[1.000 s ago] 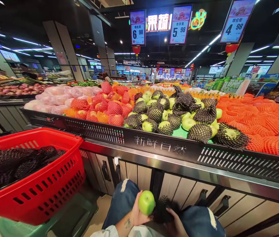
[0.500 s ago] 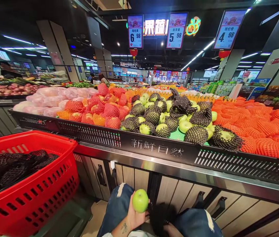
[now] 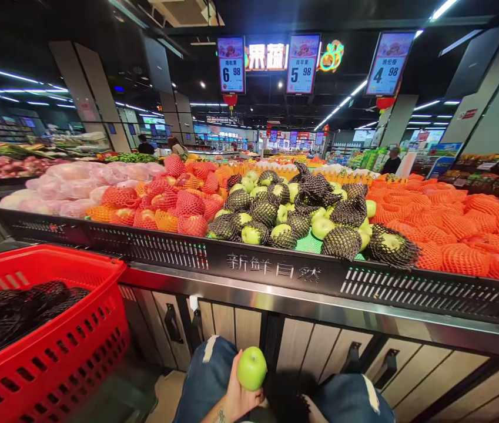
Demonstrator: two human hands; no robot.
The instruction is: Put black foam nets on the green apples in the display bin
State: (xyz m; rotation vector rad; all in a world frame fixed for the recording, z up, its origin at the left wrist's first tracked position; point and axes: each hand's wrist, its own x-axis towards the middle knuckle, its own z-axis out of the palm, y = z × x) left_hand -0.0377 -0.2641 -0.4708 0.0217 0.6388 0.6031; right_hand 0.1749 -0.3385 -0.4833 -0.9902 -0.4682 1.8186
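Note:
My left hand [image 3: 235, 395] is low in the view, between my knees in torn blue jeans [image 3: 205, 376]. Its fingers are closed around a bare green apple [image 3: 251, 368], held upright in front of the stand's cabinet doors. Just right of the apple a black foam net [image 3: 292, 404] lies on my lap. Of my right hand [image 3: 315, 418] only a sliver shows at the bottom edge beside the net, and its fingers are hidden.
A red basket [image 3: 68, 352] holding black nets stands at the left. Ahead, the black display bin [image 3: 271, 267] carries green apples in black nets [image 3: 302, 220], red-netted fruit [image 3: 178, 205] and orange-netted fruit [image 3: 456, 241]. Price signs [image 3: 302, 63] hang above. People stand far back.
My hands, the apple and the net sit lower in the view. The right hand has slid almost out of the bottom edge. The basket has shifted left.

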